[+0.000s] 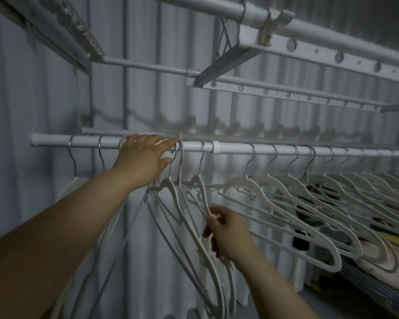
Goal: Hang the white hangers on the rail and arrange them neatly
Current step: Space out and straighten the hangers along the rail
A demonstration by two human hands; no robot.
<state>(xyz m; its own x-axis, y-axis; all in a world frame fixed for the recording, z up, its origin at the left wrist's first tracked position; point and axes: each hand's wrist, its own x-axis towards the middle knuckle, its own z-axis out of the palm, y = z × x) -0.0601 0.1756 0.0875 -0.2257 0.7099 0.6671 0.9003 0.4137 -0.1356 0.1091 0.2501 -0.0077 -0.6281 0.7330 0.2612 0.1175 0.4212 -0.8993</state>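
A white rail (235, 148) runs from left to right at chest height. Many white hangers (286, 199) with metal hooks hang along it, spaced out toward the right. My left hand (143, 157) reaches up to the rail and its fingers pinch the metal hook (175, 155) of a hanger right at the bar. My right hand (224, 231) is lower down, closed around the sloping arm of a white hanger (194, 229) in a bunched group that tilts down and to the right. Two more hooks (70, 153) hang left of my left hand.
A folding drying rack (286, 49) with perforated bars is overhead. A pale ribbed wall (44, 100) stands behind the rail. Under the right-hand hangers lie shoes and patterned fabric (366, 249) on a low surface.
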